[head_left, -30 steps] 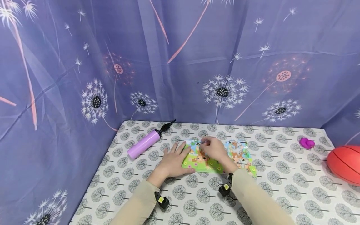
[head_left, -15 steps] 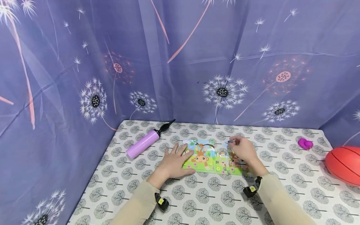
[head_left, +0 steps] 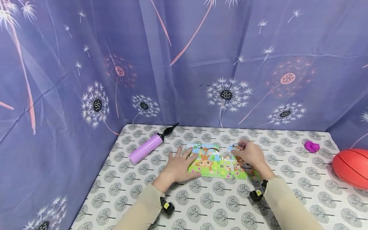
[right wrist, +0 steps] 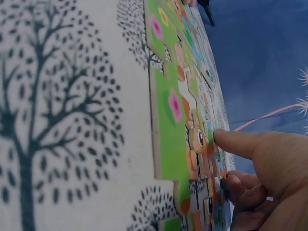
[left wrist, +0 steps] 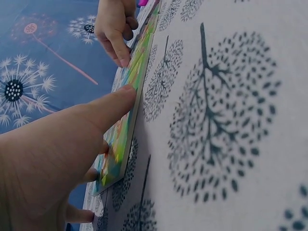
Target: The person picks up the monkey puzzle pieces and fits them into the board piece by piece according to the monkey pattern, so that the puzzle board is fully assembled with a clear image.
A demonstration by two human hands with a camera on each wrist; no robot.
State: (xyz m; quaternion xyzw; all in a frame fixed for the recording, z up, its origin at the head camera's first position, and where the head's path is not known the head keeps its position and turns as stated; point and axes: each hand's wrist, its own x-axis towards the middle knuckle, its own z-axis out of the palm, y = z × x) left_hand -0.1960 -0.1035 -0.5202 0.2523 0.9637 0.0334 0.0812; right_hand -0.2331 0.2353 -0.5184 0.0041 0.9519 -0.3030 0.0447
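Note:
A jigsaw puzzle with cartoon monkeys (head_left: 212,167) lies on the table; its left part is joined, while its right part shows stepped edges and gaps between pieces. My left hand (head_left: 179,167) rests spread on the left end, thumb along the front edge; in the left wrist view its thumb touches the picture's edge. At the back of the right part, my right hand (head_left: 250,155) pinches a puzzle piece (head_left: 234,147) between thumb and forefinger. The right wrist view shows the right thumb on the loose-fitting pieces (right wrist: 197,139), with the other fingers curled; the hand covers some pieces.
A purple hand pump (head_left: 147,148) with a black nozzle lies left of the puzzle. Towards the right are a small magenta toy (head_left: 312,146) and a red ball (head_left: 352,168). A blue-purple dandelion curtain (head_left: 189,86) hangs behind the tree-print tablecloth (head_left: 201,198).
My right hand has moved right from the joined part to the back of the right part, then lowered a piece there. My left hand has stayed on the left end.

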